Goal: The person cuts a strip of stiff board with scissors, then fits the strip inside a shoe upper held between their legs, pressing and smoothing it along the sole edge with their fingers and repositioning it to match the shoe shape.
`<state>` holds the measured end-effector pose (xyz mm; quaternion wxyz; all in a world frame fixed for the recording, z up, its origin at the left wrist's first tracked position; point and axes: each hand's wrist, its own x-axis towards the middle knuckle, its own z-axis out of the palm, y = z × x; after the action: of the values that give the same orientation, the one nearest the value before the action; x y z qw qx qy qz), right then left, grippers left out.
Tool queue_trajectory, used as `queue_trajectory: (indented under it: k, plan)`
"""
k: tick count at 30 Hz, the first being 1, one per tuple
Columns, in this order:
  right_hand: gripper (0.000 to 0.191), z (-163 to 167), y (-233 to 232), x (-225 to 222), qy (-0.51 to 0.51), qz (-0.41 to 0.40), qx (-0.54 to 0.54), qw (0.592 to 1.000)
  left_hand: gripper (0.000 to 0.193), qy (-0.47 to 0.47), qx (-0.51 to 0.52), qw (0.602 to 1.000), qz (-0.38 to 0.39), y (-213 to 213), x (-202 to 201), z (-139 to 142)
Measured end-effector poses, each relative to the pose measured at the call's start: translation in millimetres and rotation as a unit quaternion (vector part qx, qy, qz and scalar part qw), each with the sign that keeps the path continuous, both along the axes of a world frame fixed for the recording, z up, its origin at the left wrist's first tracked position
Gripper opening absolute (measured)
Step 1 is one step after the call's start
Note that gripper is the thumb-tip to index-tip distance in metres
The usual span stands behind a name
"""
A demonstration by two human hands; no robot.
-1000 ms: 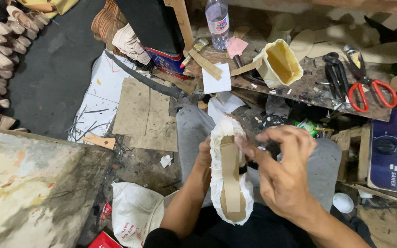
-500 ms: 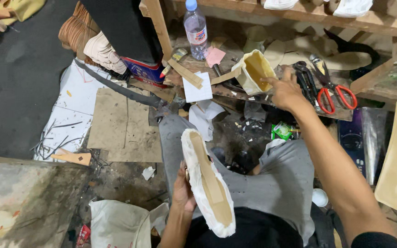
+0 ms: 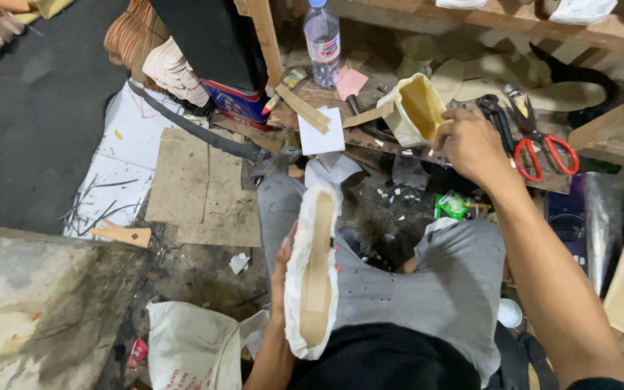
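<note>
- On the lap, near 6 o'clock: a long white shoe upper on a last point(image 3: 310, 274), sole side up, with a tan board down its middle. Looks light and stiff inside, soft at the white edges. Best held from below at the middle, thumb on one side and fingers on the other.
- At 7 o'clock of the shoe: left hand point(image 3: 281, 269), curled under and around it, gripping it. Only thumb and fingertips showing.
- Up at 1 o'clock: right hand point(image 3: 472, 144), reaching to the workbench, fingers bent at the rim of a yellow-stained white tub point(image 3: 414, 110). Can't tell if pinching something or just touching the rim.
- Tub: thin and bendy by the look, likely sticky inside, so easy to tip.
- At 3 o'clock of that hand: red-handled scissors point(image 3: 543, 153), flat on the bench.
- At 12 o'clock: a clear water bottle point(image 3: 323, 40), standing up.
- At 9 o'clock: flat cardboard sheets point(image 3: 196, 188) on the floor.
</note>
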<state>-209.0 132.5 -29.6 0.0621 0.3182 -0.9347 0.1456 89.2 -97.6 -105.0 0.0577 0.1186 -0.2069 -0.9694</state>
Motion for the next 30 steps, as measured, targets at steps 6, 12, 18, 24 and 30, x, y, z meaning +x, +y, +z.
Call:
queue_trajectory:
  k: [6, 12, 18, 24, 30]
  plan:
    - [0.027, 63.2, -4.0, 155.8, -0.008, 0.131, -0.337, 0.932, 0.093, 0.090, -0.084, 0.992, 0.012, 27.7, -29.4, 49.8]
    - [0.070, 62.7, -12.9, 196.0, -0.005, 0.159, -0.326, 0.932, 0.091, 0.106, -0.094, 0.990, -0.018, 51.1, -33.0, 83.7]
    - [0.078, 53.2, -10.5, 205.6, -0.010, 0.144, -0.309, 0.940, 0.088, 0.116, -0.133, 0.984, -0.009, 60.6, -26.7, 95.3]
    - [0.066, 62.3, -5.7, 205.5, 0.118, 0.092, -0.254, 0.956, 0.088, 0.092, -0.155, 0.983, 0.017, 60.0, -26.3, 92.6]
    - [0.059, 72.3, -2.8, 196.5, 0.171, 0.089, -0.214, 0.958, 0.088, 0.103, -0.141, 0.985, 0.015, 57.3, -24.5, 92.4]
